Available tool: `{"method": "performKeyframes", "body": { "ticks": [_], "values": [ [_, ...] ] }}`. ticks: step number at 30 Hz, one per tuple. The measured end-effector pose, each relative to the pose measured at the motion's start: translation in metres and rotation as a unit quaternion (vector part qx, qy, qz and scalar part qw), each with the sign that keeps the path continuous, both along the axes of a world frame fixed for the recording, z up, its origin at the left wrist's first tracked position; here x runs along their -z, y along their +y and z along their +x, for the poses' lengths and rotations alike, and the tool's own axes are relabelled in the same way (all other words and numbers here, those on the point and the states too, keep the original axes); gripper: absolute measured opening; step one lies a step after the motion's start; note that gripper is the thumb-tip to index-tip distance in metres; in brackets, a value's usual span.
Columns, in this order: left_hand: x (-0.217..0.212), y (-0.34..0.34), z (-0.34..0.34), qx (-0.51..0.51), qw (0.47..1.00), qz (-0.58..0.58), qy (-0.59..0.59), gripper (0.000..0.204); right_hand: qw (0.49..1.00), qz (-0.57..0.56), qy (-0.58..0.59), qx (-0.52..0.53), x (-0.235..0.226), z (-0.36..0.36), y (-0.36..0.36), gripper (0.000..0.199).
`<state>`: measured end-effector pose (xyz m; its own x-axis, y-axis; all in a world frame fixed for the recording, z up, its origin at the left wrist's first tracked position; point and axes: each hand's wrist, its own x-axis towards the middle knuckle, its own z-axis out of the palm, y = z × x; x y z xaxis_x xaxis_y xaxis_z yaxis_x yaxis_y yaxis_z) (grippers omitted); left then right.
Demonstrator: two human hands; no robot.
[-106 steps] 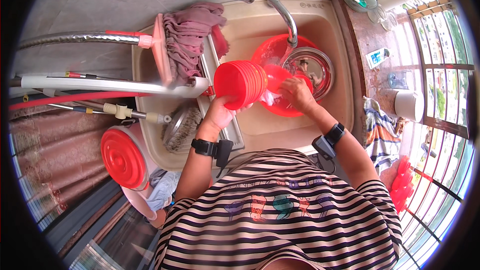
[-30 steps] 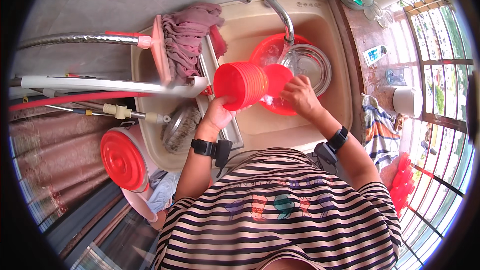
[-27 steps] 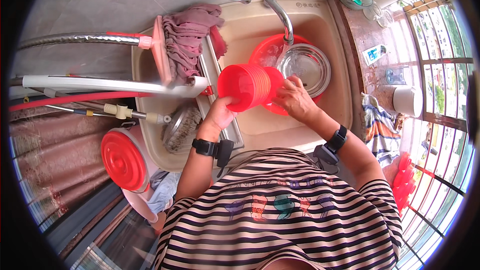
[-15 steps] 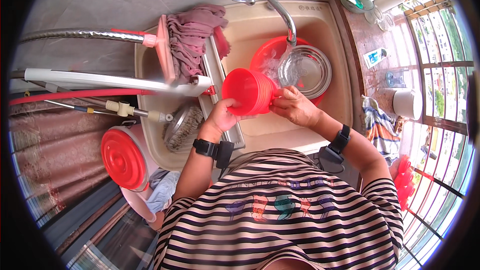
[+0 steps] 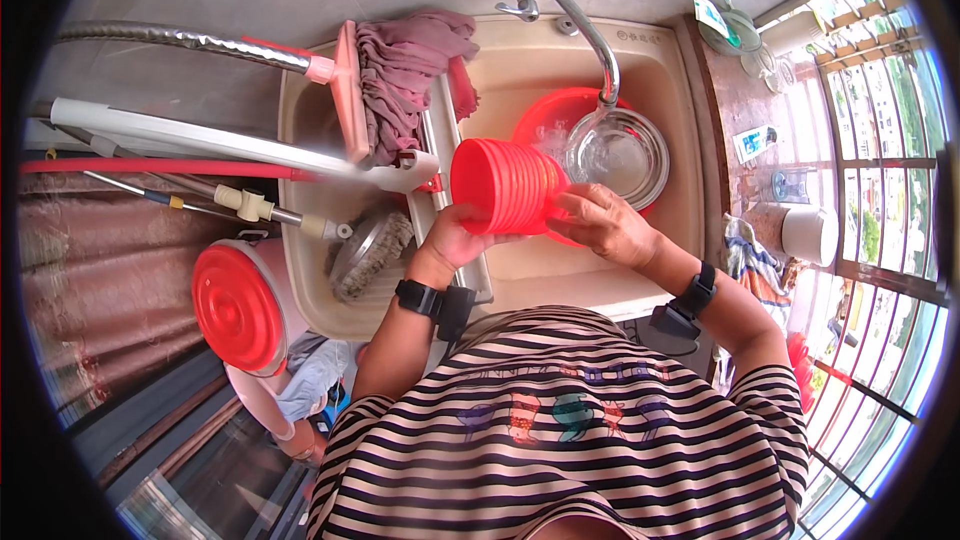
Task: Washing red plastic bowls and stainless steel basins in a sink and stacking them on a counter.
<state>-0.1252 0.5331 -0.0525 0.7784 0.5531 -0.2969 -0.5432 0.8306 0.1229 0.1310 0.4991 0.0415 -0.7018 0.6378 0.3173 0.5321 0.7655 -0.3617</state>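
Observation:
Above the sink basin lies a stack of nested red plastic cups [image 5: 508, 185], tilted on its side with the open mouth to the left. My left hand [image 5: 462, 237] cups the stack from below, closed around its mouth end. At the narrower right end, the curled fingers of my right hand [image 5: 603, 227] grip the stack's base, and its fingertips are partly hidden. Just beyond, a metal bowl [image 5: 640, 172] with water in it rests in a red basin [image 5: 545, 120]. The curved faucet [image 5: 590, 28] hangs over them.
A beige sink [image 5: 530, 280] surrounds the basin. On its left are a mauve cloth [image 5: 415, 65], a pink-headed squeegee [image 5: 347, 90], a white pole [image 5: 200, 135] and a brush [image 5: 372, 250]. A red-lidded bucket [image 5: 238, 305] stands lower left. Along the window ledge sits a white container [image 5: 810, 235].
The stack has turned more side-on, showing more stacked rims. My right hand has shifted slightly right and down along its base. The whole view has moved a little.

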Motion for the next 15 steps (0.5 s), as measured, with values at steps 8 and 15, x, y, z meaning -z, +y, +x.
{"method": "performKeyframes", "body": {
  "ticks": [8, 15],
  "values": [
    [0.004, -0.004, -0.008, -0.028, 0.998, 0.032, 0.051, 0.063, 0.998, 0.016, 0.011, 0.067, -0.07, -0.01, 0.071, 0.025],
    [0.012, -0.021, -0.002, -0.039, 0.997, -0.008, 0.068, 0.05, 0.943, 0.2, -0.264, 0.023, -0.033, -0.034, 0.214, 0.026]
  ]
}}
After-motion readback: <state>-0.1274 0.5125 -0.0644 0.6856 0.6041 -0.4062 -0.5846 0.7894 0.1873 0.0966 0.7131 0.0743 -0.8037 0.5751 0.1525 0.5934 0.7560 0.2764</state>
